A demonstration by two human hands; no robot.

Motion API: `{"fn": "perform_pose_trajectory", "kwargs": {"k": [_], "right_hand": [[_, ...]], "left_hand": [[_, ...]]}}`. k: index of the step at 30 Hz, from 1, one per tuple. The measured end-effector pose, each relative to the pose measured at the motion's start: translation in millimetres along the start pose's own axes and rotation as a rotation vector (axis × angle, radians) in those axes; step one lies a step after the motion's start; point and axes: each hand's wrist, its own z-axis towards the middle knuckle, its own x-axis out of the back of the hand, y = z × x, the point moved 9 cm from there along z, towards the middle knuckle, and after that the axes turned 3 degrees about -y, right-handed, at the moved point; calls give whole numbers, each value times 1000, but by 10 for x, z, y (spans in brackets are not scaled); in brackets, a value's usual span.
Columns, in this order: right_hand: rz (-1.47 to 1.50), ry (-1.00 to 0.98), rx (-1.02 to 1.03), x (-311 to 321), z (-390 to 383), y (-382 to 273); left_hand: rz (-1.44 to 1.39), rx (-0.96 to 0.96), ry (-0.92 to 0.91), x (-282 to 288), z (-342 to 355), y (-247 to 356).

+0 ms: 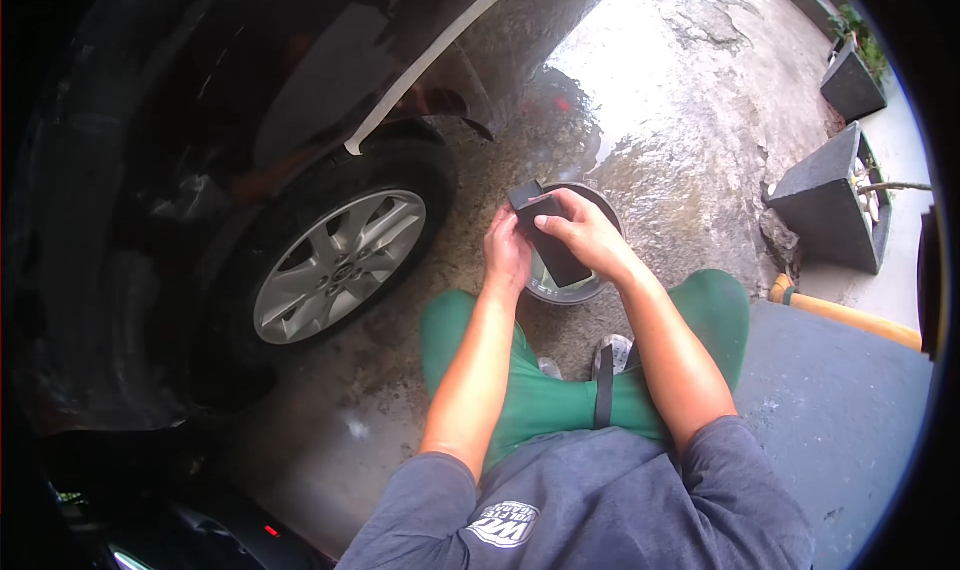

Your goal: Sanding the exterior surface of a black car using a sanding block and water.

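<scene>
In front of me, above a grey round basin [572, 295], I hold a black, flat rectangular piece [562, 255]. A short dark flap [526, 194] stands at its far end; whether it is a folded part or a separate piece I cannot tell. My left hand [508, 251] is closed at its left edge, fingertips hidden behind it. From the right, my right hand [587, 232] grips it with the thumb across its upper face. The basin sits on the wet ground between my knees, its inside mostly covered by my hands.
A dark car body [270, 90] with a pale strip of tape [430, 58] curves along the left, above a silver-spoked wheel [340, 260]. Angular grey planters [825, 200] stand at the right. A blue-grey flat surface [840, 400] and a yellowish pole [855, 315] lie beside my right knee.
</scene>
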Motion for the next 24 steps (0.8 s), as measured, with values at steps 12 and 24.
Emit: {"fn": "perform_pose_trajectory", "kwargs": {"k": [12,24], "right_hand": [[-654,459,108,270,-204,-396],[-591,509,183,306,-212,-362]], "left_hand": [[13,40,-90,-290,-95,-9],[19,22,-161,-367,-136,-11]]}}
